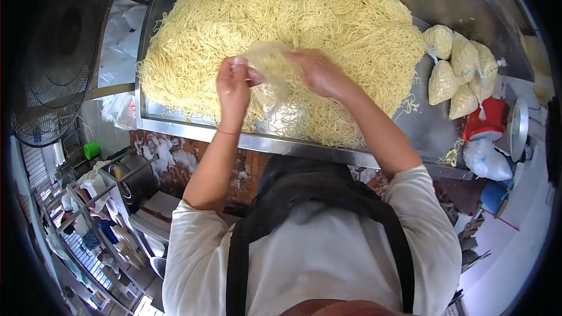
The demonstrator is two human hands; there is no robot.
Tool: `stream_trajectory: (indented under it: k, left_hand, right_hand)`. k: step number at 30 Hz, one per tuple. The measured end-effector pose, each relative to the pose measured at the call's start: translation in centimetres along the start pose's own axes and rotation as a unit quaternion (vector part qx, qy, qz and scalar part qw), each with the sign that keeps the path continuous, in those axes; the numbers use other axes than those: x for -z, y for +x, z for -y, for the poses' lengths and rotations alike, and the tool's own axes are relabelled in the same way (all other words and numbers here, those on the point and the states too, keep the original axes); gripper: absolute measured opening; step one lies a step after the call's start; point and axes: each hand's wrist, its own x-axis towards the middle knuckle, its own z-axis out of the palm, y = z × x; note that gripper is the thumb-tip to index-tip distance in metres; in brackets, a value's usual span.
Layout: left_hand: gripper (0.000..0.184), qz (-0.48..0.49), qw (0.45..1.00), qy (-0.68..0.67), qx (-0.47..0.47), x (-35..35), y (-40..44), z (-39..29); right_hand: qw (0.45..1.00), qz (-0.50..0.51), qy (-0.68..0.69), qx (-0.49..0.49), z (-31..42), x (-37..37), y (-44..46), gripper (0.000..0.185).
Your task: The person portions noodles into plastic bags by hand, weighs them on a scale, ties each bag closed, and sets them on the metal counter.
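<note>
A clear plastic bag [270,61] is stretched between my two hands, above a big heap of yellow noodles [328,17]. My left hand [235,77] pinches the bag's left side between thumb and fingers. On the other side my right hand [319,72] is at the bag's edge, blurred by motion, so its exact finger grip is hard to make out. No noodles can be made out for certain inside the thin bag; those seen through it may lie behind. The noodles spread over a metal tray table [205,131] with a raised front rim.
Several tied bags of noodles [465,58] sit on the table's right end. Beside them are a red container [487,118], a white plastic bag [487,159] and a round metal lid [518,129]. A wire fan guard [50,102] stands at the left, near plastic bags [120,41].
</note>
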Motion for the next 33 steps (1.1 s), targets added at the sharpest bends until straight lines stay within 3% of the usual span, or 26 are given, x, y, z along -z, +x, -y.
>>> stream_trajectory:
  k: [2, 4, 6, 8, 9, 12, 14, 16, 17, 19, 20, 22, 23, 25, 26, 29, 32, 33]
  left_hand:
    - [0.014, 0.006, 0.999, 0.010, 0.037, 0.0, -0.1, -0.5]
    - [0.014, 0.047, 0.998, 0.017, 0.049, -0.7, -0.4, -0.9]
    - [0.012, 0.111, 0.993, 0.030, 0.034, -2.2, -0.7, -1.2]
    - [0.012, 0.128, 0.991, 0.025, 0.007, -2.5, -1.7, -1.6]
    - [0.013, 0.123, 0.992, 0.013, 0.001, -2.4, -1.1, -1.3]
    - [0.016, 0.087, 0.995, 0.043, -0.003, -0.6, 0.5, -1.6]
    - [0.019, 0.080, 0.991, 0.098, -0.042, 1.6, 1.6, 0.2]
    - [0.030, 0.116, 0.920, 0.287, -0.242, 0.8, 1.7, 0.8]
    - [0.032, 0.139, 0.845, 0.382, -0.347, -0.9, 1.7, 0.6]
    - [0.035, 0.163, 0.718, 0.506, -0.449, -2.5, 3.2, 2.3]
    - [0.038, 0.168, 0.688, 0.542, -0.452, -2.5, 4.7, 5.4]
    - [0.040, 0.203, 0.686, 0.583, -0.384, -2.0, 4.9, 7.2]
    - [0.038, 0.228, 0.707, 0.586, -0.324, -1.4, 5.6, 6.4]
    - [0.038, 0.273, 0.748, 0.568, -0.208, 0.3, 6.5, 5.2]
    - [0.038, 0.268, 0.780, 0.529, -0.200, 1.0, 6.2, 4.1]
    - [0.046, 0.267, 0.856, 0.391, -0.206, 1.5, 3.6, -1.6]
    - [0.047, 0.265, 0.867, 0.386, -0.170, 1.8, 1.7, -7.2]
    - [0.046, 0.253, 0.875, 0.379, -0.164, 2.1, 0.9, -9.0]
  right_hand:
    - [0.983, 0.015, -0.146, -0.110, 1.3, 1.2, -1.9, 0.062]
    - [0.996, -0.033, 0.049, -0.071, -1.9, -3.2, -1.1, 0.052]
    - [0.992, 0.006, 0.118, -0.038, -0.8, -2.9, 1.5, 0.039]
    - [0.986, 0.143, 0.077, -0.039, 5.5, 1.8, 2.7, 0.025]
    - [0.972, 0.169, 0.153, -0.054, 5.6, 1.8, 3.0, 0.035]
    - [0.975, -0.052, 0.187, 0.108, 0.5, -3.4, 0.4, 0.042]
    - [0.983, -0.075, 0.167, -0.020, 0.5, -1.4, -1.6, 0.049]
    - [0.976, -0.125, 0.043, -0.176, -0.5, -0.7, -3.3, 0.049]
    - [0.974, -0.037, 0.078, -0.211, -0.1, -1.0, -3.0, 0.050]
    - [0.942, 0.135, 0.148, -0.270, 0.8, -2.0, -0.9, 0.052]
    - [0.958, 0.086, 0.166, -0.218, 0.3, -2.2, -0.7, 0.050]
    - [0.971, -0.007, 0.205, -0.122, -1.1, -3.0, -2.1, 0.046]
    - [0.956, 0.031, 0.253, -0.143, -1.9, -2.1, -2.6, 0.055]
    - [0.991, -0.048, 0.012, -0.121, 0.2, -0.6, -3.2, 0.067]
    - [0.984, -0.086, -0.109, -0.107, 1.0, -0.3, -3.4, 0.073]
    - [0.980, -0.113, -0.161, -0.030, 2.2, -1.0, -1.4, 0.083]
    - [0.979, -0.145, -0.139, 0.026, 3.0, -0.8, 2.9, 0.068]
    - [0.993, -0.076, -0.089, 0.002, 2.6, 0.0, 4.0, 0.061]
